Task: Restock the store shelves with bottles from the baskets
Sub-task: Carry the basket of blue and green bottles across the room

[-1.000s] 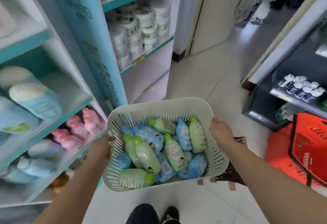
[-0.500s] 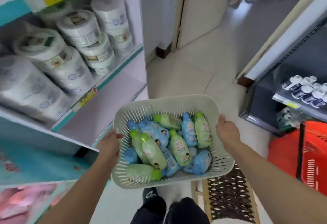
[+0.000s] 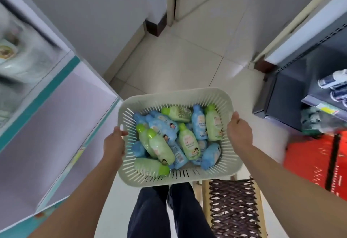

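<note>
Both hands clamped on opposite rims, left hand (image 3: pixel 114 144) and right hand (image 3: pixel 239 133) carry pale slotted basket (image 3: pixel 228 104) of loose green and blue bottles (image 3: pixel 188 141) over floor beside empty shelf (image 3: pixel 47 134); load looks hefty, bottles slick, grip rims.

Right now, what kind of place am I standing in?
Most likely a small shop aisle: teal-edged shelving with a price tag on the left, a red shopping basket at right, and a basket of bottles for restocking.

bright, even light | left shelf (image 3: pixel 28 64) motion-blurred | edges wide-angle warped
</note>
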`<control>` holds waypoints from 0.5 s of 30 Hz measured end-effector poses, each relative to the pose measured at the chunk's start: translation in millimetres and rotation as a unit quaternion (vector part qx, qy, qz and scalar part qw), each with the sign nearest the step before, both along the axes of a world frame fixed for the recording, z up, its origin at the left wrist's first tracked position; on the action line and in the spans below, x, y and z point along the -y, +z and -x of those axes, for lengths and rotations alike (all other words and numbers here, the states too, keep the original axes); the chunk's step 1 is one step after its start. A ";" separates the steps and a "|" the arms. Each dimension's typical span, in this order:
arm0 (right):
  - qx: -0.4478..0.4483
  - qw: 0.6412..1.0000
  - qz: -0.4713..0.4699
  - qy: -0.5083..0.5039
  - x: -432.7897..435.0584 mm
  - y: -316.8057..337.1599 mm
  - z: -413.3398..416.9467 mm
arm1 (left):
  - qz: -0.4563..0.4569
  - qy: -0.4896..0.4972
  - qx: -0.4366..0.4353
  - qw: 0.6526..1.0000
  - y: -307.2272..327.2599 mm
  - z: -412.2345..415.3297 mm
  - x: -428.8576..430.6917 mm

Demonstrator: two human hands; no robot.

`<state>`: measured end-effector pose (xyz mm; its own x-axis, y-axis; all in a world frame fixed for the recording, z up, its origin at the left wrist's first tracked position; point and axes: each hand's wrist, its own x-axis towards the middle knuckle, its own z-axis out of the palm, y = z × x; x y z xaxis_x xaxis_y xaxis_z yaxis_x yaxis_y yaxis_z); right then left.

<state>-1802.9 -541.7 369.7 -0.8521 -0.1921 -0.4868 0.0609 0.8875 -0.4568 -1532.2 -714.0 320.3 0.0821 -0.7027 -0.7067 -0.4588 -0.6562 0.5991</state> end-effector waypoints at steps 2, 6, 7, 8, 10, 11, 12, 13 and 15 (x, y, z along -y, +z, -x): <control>0.000 1.000 -0.006 -0.005 10.4 -26.8 13.6 | 0.000 -0.005 0.011 1.000 -22.8 17.0 13.2; 0.000 1.000 -0.017 -0.024 28.7 -90.5 34.0 | 0.007 -0.025 0.039 0.999 -77.7 45.5 39.0; -0.001 0.999 -0.020 -0.028 33.1 -108.0 38.9 | 0.009 -0.031 0.041 0.999 -92.7 51.7 45.4; -0.001 0.999 -0.024 -0.032 37.2 -126.1 43.1 | 0.012 -0.039 0.046 0.998 -108.3 57.4 51.5; -0.001 0.999 -0.030 -0.037 44.3 -159.8 49.9 | 0.016 -0.054 0.054 0.997 -137.2 67.4 62.6; 0.000 0.999 -0.033 -0.040 47.1 -177.5 52.9 | 0.015 -0.060 0.056 0.997 -152.5 71.7 67.8; 0.000 0.998 -0.034 -0.044 49.8 -195.5 56.0 | 0.012 -0.065 0.058 0.996 -168.8 75.6 72.8; 0.001 0.998 -0.035 -0.047 52.2 -213.1 58.6 | 0.009 -0.068 0.060 0.996 -184.9 79.1 76.8; 0.004 0.998 -0.032 -0.051 56.7 -249.6 63.7 | 0.004 -0.070 0.063 0.996 -217.7 84.4 84.4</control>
<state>-1866.6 -598.4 120.0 -0.8621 -0.0737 -0.5013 0.1549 0.9037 -0.3993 -1616.6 -798.4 102.6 0.0714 -0.7187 -0.6916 -0.6167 -0.5768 0.5357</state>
